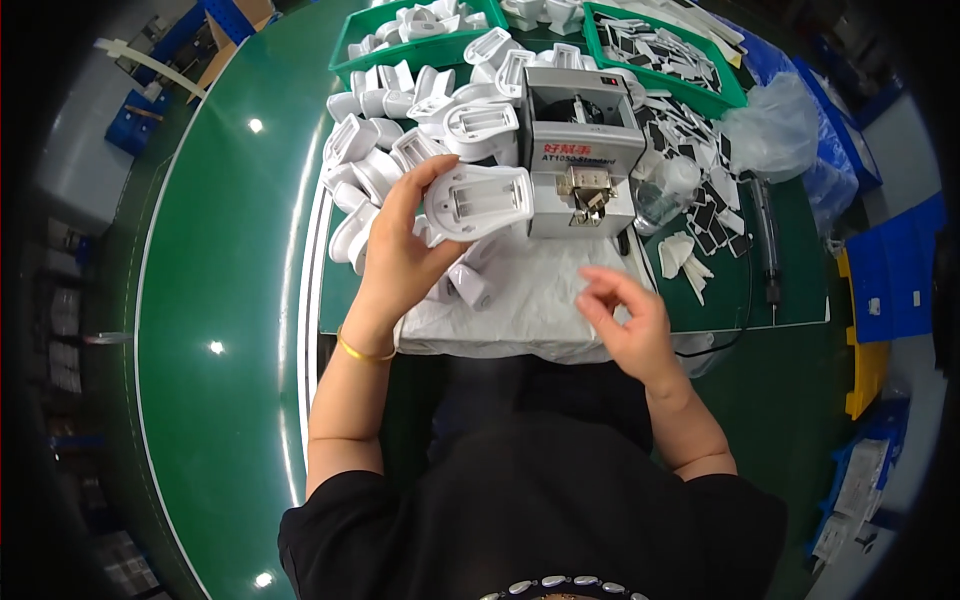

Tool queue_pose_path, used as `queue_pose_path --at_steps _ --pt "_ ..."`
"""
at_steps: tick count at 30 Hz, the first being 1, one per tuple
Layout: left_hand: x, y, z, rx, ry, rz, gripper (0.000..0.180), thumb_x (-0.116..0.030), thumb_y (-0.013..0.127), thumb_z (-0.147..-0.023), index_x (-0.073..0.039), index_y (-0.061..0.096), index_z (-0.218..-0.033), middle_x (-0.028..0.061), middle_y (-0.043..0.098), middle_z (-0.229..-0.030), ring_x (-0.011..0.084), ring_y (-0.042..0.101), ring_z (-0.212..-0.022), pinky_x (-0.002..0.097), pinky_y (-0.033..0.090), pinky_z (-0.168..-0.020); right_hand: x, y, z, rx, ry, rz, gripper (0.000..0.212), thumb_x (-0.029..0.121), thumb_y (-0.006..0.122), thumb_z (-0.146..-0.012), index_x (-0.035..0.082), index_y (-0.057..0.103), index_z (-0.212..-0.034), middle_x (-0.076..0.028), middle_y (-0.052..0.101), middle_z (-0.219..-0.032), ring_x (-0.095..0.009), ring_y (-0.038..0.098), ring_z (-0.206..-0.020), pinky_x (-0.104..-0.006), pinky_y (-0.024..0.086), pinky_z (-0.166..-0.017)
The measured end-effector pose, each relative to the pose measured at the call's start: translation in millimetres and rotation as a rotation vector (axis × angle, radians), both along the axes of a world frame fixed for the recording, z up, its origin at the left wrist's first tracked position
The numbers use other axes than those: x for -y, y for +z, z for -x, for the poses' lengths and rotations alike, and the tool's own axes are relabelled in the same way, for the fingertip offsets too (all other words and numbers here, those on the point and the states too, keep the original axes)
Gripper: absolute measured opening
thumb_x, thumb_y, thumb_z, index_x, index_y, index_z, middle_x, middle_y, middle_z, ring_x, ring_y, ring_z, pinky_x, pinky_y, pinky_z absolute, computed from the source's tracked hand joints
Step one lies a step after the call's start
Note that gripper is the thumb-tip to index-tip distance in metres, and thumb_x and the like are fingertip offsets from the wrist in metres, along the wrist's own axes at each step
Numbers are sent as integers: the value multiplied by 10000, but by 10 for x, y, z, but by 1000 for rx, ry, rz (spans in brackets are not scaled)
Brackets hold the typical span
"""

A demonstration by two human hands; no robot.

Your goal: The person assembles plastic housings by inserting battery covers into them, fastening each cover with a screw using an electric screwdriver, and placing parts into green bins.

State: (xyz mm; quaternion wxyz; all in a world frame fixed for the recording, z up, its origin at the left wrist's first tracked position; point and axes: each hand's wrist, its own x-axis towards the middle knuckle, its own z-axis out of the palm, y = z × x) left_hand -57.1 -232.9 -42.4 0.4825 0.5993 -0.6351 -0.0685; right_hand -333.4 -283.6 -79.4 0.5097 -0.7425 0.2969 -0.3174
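My left hand (pixel 402 240) grips a white plastic housing (pixel 508 197) by its edges, thumb below and fingers above. Its open battery compartment faces up, with metal contacts inside. The housing is held up just left of a grey screw feeder machine (pixel 583 150). Over the right part of the white cloth (pixel 530 320), my right hand (pixel 632 320) hangs with thumb and fingertips drawn together in a pinch. Whatever may be between those fingertips is too small and blurred to make out. Below the held housing, another white housing (pixel 470 285) lies on the cloth.
Many white housings (pixel 375 175) are heaped at the left. Green bins (pixel 345 68) stand behind, one with housings, one with black-and-white flat pieces. More flat pieces (pixel 705 185) lie right of the machine, near a clear plastic container (pixel 668 195) and an electric screwdriver (pixel 766 235) with a cable.
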Motion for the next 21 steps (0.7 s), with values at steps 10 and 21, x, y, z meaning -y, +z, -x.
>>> queue_pose_path --at_steps 10,21 --pt "-236 -211 564 -671 -504 -138 766 69 757 -752 -15 389 -1419 146 542 -1373 219 514 -1296 344 395 -1092 82 -23 -126 122 22 304 689 71 815 -751 -5 498 -1358 -153 577 -1311 -271 573 -1215 -367 473 -962" --pt "-189 -696 1105 -494 -292 -230 1174 -154 915 -645 -36 170 -1545 131 324 -1500 233 406 -1341 363 343 -1122 74 -150 460 -101 -26 342 296 127 792 -782 19 725 -1050 -106 701 -940 -208 670 -777 -311 538 -698"
